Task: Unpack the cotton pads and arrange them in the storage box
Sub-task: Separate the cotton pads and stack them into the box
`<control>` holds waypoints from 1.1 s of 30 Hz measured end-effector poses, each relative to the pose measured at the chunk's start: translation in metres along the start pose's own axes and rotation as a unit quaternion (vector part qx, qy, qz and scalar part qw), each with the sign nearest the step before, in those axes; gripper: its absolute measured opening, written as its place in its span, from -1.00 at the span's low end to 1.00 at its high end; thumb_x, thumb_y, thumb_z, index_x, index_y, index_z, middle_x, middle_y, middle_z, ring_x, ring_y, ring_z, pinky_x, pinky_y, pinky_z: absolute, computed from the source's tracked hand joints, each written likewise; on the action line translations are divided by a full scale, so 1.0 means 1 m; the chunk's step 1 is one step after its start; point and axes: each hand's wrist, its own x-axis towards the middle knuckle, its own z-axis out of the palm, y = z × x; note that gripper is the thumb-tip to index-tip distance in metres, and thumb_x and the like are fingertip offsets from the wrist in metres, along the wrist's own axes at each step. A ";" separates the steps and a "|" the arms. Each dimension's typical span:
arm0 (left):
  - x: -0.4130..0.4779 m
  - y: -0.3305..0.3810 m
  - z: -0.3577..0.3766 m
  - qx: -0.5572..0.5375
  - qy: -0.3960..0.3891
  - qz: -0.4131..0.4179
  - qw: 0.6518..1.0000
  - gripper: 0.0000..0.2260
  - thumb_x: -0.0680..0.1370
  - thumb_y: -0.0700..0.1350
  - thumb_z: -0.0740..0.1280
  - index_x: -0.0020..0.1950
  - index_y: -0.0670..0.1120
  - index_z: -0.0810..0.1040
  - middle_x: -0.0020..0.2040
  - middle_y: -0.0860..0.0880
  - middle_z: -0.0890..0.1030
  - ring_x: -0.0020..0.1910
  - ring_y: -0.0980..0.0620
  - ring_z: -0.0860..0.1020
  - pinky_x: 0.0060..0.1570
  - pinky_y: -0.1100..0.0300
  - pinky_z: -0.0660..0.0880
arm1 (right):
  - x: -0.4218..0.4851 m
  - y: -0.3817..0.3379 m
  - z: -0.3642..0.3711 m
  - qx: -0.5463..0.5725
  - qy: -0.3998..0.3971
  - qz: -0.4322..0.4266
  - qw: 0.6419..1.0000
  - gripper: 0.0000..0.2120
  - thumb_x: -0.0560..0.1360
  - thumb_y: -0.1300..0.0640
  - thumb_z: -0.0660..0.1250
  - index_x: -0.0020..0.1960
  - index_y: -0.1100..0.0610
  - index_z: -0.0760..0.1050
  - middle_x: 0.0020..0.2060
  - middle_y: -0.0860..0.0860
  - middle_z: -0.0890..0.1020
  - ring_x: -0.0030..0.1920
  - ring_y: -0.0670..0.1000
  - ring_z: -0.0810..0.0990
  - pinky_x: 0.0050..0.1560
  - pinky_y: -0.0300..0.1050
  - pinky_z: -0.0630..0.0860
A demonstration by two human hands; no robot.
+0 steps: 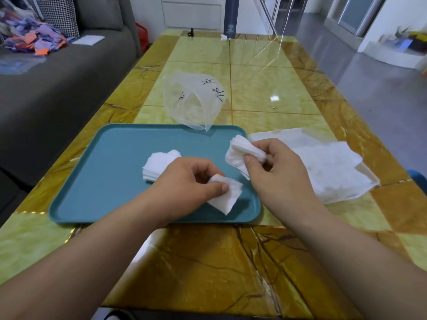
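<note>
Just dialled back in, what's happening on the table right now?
A person is sorting cotton pads over the teal tray. The left hand pinches a pad; the right hand grips a small bundle. A stack sits on the tray behind the left hand. The plastic bag lies beyond, apparently empty. A loose pile lies to the right, seemingly in a clear box.

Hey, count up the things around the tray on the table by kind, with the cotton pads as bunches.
Teal tray: 1
Plastic bag: 1
Storage box: 1
Cotton pad bunches: 4 (tray stack, left-hand bunch, right-hand bunch, box pile)
Total: 7
</note>
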 end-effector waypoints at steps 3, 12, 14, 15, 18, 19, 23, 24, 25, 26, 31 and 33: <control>-0.011 0.002 -0.009 -0.061 0.002 0.019 0.998 -0.97 0.51 -0.15 0.54 -0.07 -0.04 0.76 -0.21 0.04 0.74 -0.30 0.25 0.58 -0.30 0.44 0.47 | 0.002 -0.001 0.001 0.028 -0.007 0.019 0.999 -0.90 0.57 0.17 0.41 0.03 -0.02 0.61 -0.15 -0.06 0.71 -0.13 -0.07 0.68 -0.09 -0.19 0.61; -0.016 -0.006 -0.023 -0.149 0.001 0.049 0.988 -0.85 0.57 -0.29 0.44 0.09 -0.11 0.72 -0.06 -0.05 0.76 -0.08 0.02 0.71 -0.06 0.19 0.65 | -0.001 -0.007 0.002 0.109 -0.182 0.059 0.975 -0.73 0.59 0.35 0.35 0.15 0.08 0.69 -0.10 0.04 0.79 -0.02 0.05 0.76 0.03 -0.13 0.68; -0.013 -0.008 -0.023 -0.155 0.017 0.046 0.987 -0.88 0.56 -0.28 0.46 0.06 -0.13 0.70 -0.08 -0.09 0.76 -0.14 0.04 0.69 -0.12 0.18 0.63 | -0.002 -0.009 0.004 0.126 -0.197 0.060 0.970 -0.74 0.62 0.34 0.31 0.18 0.10 0.68 -0.07 0.04 0.79 0.00 0.03 0.76 0.08 -0.12 0.68; -0.012 -0.008 -0.023 -0.155 0.025 0.044 0.987 -0.90 0.56 -0.27 0.46 0.05 -0.13 0.70 -0.09 -0.09 0.75 -0.16 0.06 0.67 -0.14 0.19 0.62 | -0.003 -0.009 0.004 0.134 -0.203 0.062 0.968 -0.74 0.64 0.34 0.30 0.19 0.10 0.67 -0.06 0.04 0.79 0.02 0.03 0.76 0.11 -0.09 0.68; -0.010 -0.010 -0.021 -0.147 0.041 0.042 0.987 -0.92 0.56 -0.23 0.48 0.03 -0.10 0.70 -0.10 -0.10 0.75 -0.19 0.05 0.65 -0.17 0.17 0.61 | -0.004 -0.011 0.004 0.155 -0.210 0.065 0.963 -0.72 0.65 0.35 0.27 0.22 0.11 0.66 -0.02 0.06 0.78 0.07 0.04 0.75 0.17 -0.01 0.67; -0.010 -0.010 -0.020 -0.144 0.045 0.042 0.988 -0.92 0.55 -0.22 0.48 0.02 -0.08 0.70 -0.10 -0.10 0.74 -0.19 0.05 0.65 -0.18 0.16 0.61 | -0.004 -0.011 0.004 0.164 -0.213 0.067 0.961 -0.71 0.65 0.36 0.27 0.23 0.12 0.66 -0.01 0.08 0.78 0.08 0.06 0.75 0.19 0.02 0.66; -0.010 -0.010 -0.018 -0.134 0.056 0.043 0.989 -0.94 0.54 -0.17 0.50 -0.02 -0.03 0.72 -0.11 -0.11 0.74 -0.19 0.00 0.62 -0.25 0.17 0.58 | -0.003 -0.014 0.001 0.215 -0.231 0.093 0.944 -0.73 0.59 0.36 0.32 0.19 0.16 0.69 0.02 0.14 0.76 0.11 0.12 0.74 0.22 0.06 0.64; -0.010 -0.009 -0.018 -0.130 0.058 0.044 0.989 -0.94 0.53 -0.15 0.51 -0.02 -0.02 0.72 -0.12 -0.09 0.73 -0.20 -0.02 0.60 -0.26 0.16 0.57 | -0.003 -0.015 0.000 0.220 -0.231 0.093 0.943 -0.77 0.60 0.31 0.35 0.19 0.17 0.70 0.02 0.14 0.76 0.11 0.12 0.74 0.22 0.06 0.64; -0.010 -0.009 -0.018 -0.124 0.062 0.046 0.989 -0.94 0.53 -0.14 0.51 -0.02 0.00 0.73 -0.13 -0.06 0.73 -0.22 -0.04 0.59 -0.26 0.12 0.56 | -0.003 -0.014 0.001 0.218 -0.226 0.090 0.945 -0.80 0.60 0.25 0.38 0.18 0.16 0.70 0.02 0.14 0.77 0.10 0.12 0.74 0.21 0.06 0.64; -0.010 -0.010 -0.017 -0.112 0.068 0.046 0.990 -0.94 0.53 -0.12 0.52 -0.03 0.02 0.73 -0.15 -0.03 0.72 -0.24 -0.08 0.58 -0.25 0.09 0.55 | -0.004 -0.014 0.002 0.214 -0.217 0.090 0.948 -0.81 0.59 0.22 0.40 0.18 0.16 0.70 0.00 0.13 0.77 0.09 0.11 0.75 0.20 0.06 0.65; -0.013 -0.009 -0.014 -0.092 0.047 0.020 0.994 -0.83 0.51 -0.18 0.54 0.04 0.04 0.70 -0.07 0.05 0.72 -0.15 -0.21 0.67 -0.16 0.01 0.62 | -0.004 -0.008 0.008 0.221 -0.149 0.142 0.953 -0.87 0.60 0.25 0.39 0.09 0.20 0.71 -0.06 0.15 0.77 0.01 0.13 0.77 0.13 0.09 0.69; -0.014 -0.009 -0.016 -0.095 0.036 0.009 0.995 -0.79 0.49 -0.23 0.55 0.06 0.01 0.70 -0.05 0.05 0.74 -0.15 -0.15 0.69 -0.11 0.07 0.66 | -0.002 -0.008 0.009 0.234 -0.130 0.165 0.949 -0.88 0.59 0.27 0.39 0.05 0.22 0.70 -0.07 0.17 0.77 0.00 0.16 0.76 0.11 0.10 0.69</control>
